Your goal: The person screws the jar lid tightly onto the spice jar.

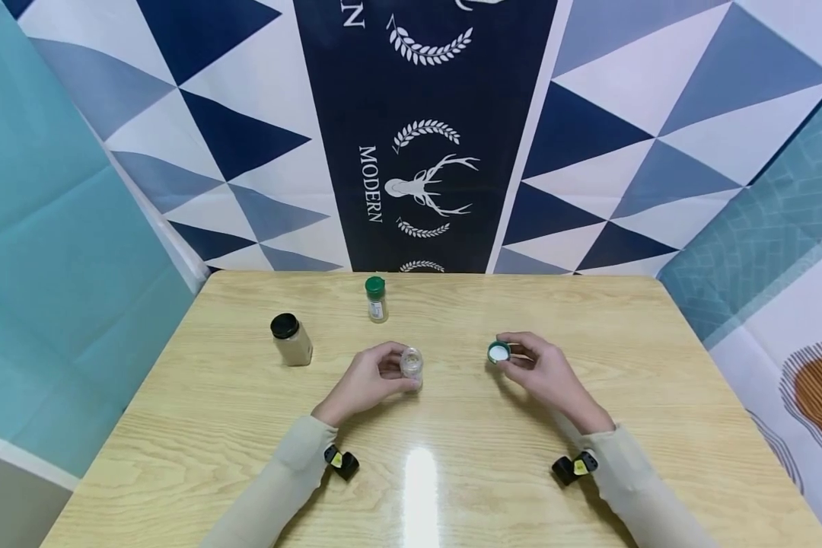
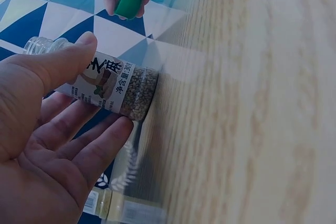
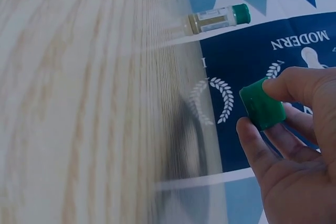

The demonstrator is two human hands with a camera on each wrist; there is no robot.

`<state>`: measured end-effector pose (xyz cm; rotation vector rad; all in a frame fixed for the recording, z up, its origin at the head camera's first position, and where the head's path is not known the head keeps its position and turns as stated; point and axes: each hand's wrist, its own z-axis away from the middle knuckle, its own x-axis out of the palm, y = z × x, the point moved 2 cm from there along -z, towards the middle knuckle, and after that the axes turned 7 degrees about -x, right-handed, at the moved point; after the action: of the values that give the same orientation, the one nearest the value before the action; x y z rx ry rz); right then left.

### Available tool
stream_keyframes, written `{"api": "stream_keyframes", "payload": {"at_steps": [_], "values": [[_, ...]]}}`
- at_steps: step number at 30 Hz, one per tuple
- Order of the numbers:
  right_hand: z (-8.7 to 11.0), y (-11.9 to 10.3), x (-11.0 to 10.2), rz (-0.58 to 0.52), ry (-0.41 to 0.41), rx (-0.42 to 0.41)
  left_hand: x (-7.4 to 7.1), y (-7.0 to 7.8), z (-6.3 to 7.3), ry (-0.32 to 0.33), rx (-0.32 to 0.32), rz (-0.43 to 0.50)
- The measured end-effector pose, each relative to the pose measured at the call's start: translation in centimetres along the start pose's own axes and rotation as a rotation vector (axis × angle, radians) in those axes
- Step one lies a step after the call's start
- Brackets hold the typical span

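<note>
My left hand (image 1: 377, 378) grips a small clear spice jar (image 1: 412, 364) around its side, the thumb across the label. Its mouth is uncapped, and sesame-like seeds (image 2: 139, 93) show at the bottom in the left wrist view. Off to the right, my right hand (image 1: 544, 373) pinches a green cap (image 1: 498, 352) between thumb and fingers. The cap's white inner side faces up toward the head view; the right wrist view shows its green outside (image 3: 262, 104).
A second spice jar with a green cap (image 1: 376, 299) stands behind my left hand. To the left is a larger square jar with a black lid (image 1: 291, 339). The wooden table (image 1: 466, 449) ends at a patterned cloth (image 1: 246, 137) behind.
</note>
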<state>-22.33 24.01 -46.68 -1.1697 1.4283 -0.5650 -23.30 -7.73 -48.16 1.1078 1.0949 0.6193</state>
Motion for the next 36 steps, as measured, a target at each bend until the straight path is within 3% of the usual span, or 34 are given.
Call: {"api": "stream_keyframes", "payload": {"at_steps": [5, 21, 36], "values": [[0.1, -0.3, 0.0, -0.007, -0.011, -0.005, 0.2, 0.1, 0.0, -0.033, -0.005, 0.052], [0.0, -0.6, -0.1, -0.015, -0.007, -0.072, 0.1, 0.1, 0.1, -0.101, 0.022, 0.063], [-0.2, -1.7, -0.1, -0.054, -0.001, -0.041, -0.5, 0.4, 0.2, -0.109, 0.032, -0.036]]}}
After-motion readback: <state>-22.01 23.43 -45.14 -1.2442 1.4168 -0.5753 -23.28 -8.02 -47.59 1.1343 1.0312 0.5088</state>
